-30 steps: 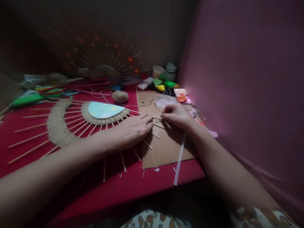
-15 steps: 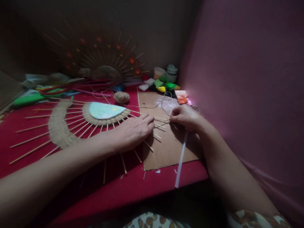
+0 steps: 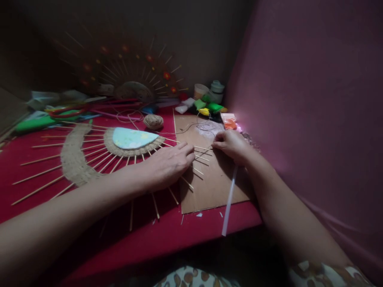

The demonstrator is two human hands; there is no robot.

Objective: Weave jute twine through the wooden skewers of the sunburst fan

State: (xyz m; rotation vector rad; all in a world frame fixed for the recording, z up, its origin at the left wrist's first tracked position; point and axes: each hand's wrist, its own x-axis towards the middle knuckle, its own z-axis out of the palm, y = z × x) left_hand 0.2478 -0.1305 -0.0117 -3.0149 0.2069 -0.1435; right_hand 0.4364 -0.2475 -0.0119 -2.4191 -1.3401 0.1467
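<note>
A half-round piece of thin sticks fans out from a woven centre [image 3: 128,152] topped with a pale blue pad [image 3: 134,138]. A woven twine band [image 3: 73,159] runs across its sticks on the left. My left hand [image 3: 172,164] lies over the right-hand sticks, fingers curled down onto them; what is under the palm is hidden. Beside the stick tips, my right hand [image 3: 231,146] pinches thin twine [image 3: 191,126], whose loose loop trails behind the fingers. A translucent glue stick [image 3: 229,203] sticks out below the right hand; whether that hand holds it cannot be seen.
A brown board [image 3: 209,195] lies on the red cloth [image 3: 143,247]. Behind are a twine ball [image 3: 153,122], red-handled scissors [image 3: 64,114], small coloured packets [image 3: 214,107], a cup [image 3: 200,91] and a flower-decorated stick fan [image 3: 134,75]. Pink fabric [image 3: 314,99] hangs at right.
My right hand has shifted slightly up and away, its pinch now near the stick tips. The twine loop behind it has moved left and lower. My left hand stays in place.
</note>
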